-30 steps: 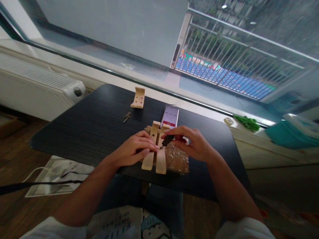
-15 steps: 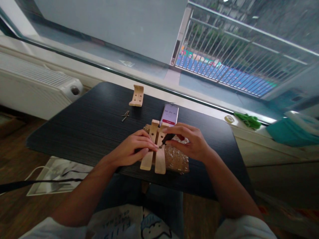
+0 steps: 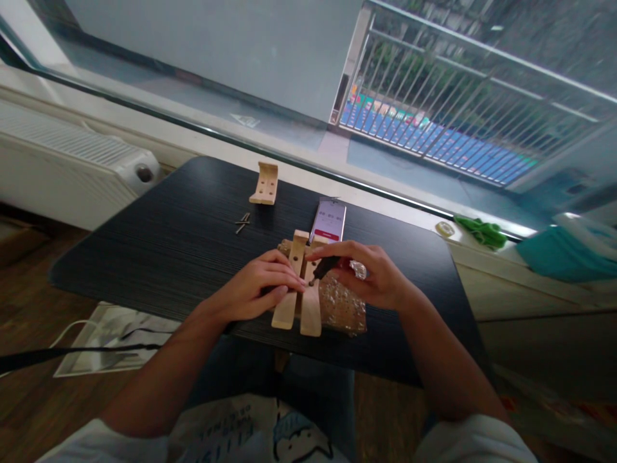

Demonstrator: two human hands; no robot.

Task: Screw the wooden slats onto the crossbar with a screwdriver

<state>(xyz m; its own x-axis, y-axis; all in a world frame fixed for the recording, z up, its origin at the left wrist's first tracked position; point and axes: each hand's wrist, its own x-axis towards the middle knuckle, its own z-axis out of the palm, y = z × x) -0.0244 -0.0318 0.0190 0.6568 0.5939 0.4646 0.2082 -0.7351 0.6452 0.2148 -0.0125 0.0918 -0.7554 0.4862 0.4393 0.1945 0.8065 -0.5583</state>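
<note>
A screwdriver point(image 3: 326, 266) with a dark handle is in my right hand point(image 3: 373, 273). It leans to the right, its tip low at a hole in a pale wooden piece point(image 3: 311, 314). My right index finger stretches forward above the handle. My left hand point(image 3: 260, 286) holds down a similar wooden piece point(image 3: 285, 312) on the left, fingers together across it and fingertips close to the driver's tip. Both pieces have curled upper ends and lie side by side on a brown block wrapped in clear bubble film point(image 3: 344, 305). Whether a screw sits under the tip is hard to see.
On the dark table point(image 3: 159, 238) lie a third wooden piece with several holes point(image 3: 266, 185), several loose screws point(image 3: 242, 223) and a lit phone point(image 3: 328, 220). A tape roll point(image 3: 444, 229), green cloth point(image 3: 479, 233) and teal container point(image 3: 554, 247) are along the sill. A radiator point(image 3: 72, 151) stands left.
My right index finger has stretched out further left over the screwdriver, and the handle has turned and lowered slightly in my grip. My left hand and the wooden pieces stay in place.
</note>
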